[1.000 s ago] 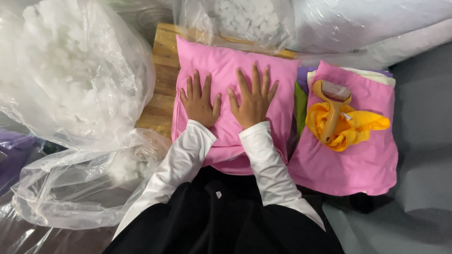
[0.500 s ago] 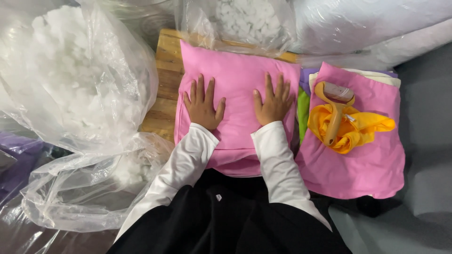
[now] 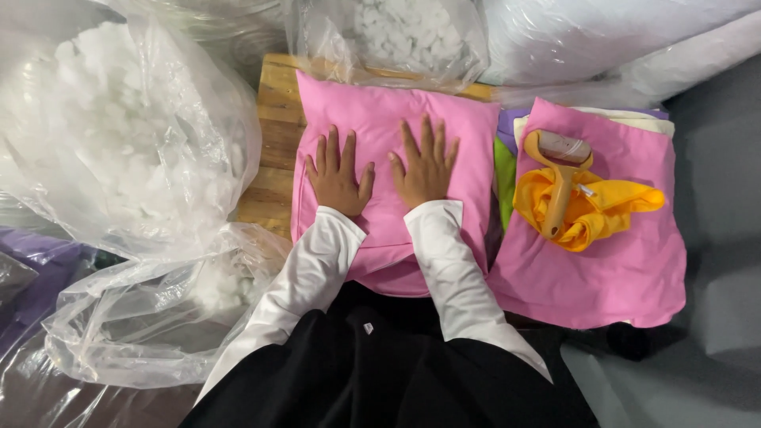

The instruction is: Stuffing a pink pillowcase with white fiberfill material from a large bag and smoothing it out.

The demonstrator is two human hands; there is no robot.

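Wooden surface (image 3: 273,170) carries a stuffed pink pillow (image 3: 392,127), which lies flat directly under both palms. Left hand (image 3: 337,176) and right hand (image 3: 424,170) press it with fingers spread wide, holding nothing. Pressing evenly outward from the fingertips would probably level the filling best.

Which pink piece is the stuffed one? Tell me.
The pink pillow on the wooden table, under the left hand and right hand. The pink cover beside it lies flat, unfilled.
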